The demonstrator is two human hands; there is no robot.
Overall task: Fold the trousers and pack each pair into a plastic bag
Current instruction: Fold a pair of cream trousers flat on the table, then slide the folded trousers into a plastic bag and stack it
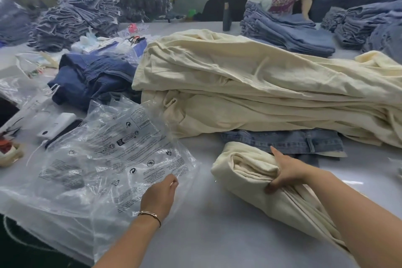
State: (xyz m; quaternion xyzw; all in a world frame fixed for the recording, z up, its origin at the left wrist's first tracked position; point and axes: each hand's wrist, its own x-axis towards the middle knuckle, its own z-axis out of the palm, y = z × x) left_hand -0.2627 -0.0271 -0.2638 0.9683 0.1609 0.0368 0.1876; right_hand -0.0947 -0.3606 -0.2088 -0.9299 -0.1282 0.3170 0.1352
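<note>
Cream trousers folded up, bag right next to them

The right hand has its fingers clamped on the folded cream cotton trousers lying on the pale grey bench. Left of that bundle, the left hand pinches the edge of a clear printed plastic bag. Just behind the bundle sits a big heap of cream trousers.

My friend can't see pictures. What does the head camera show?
The right hand grips folded cream trousers on a grey table, while the left hand pinches a clear plastic bag. A cream pile lies behind.
</note>
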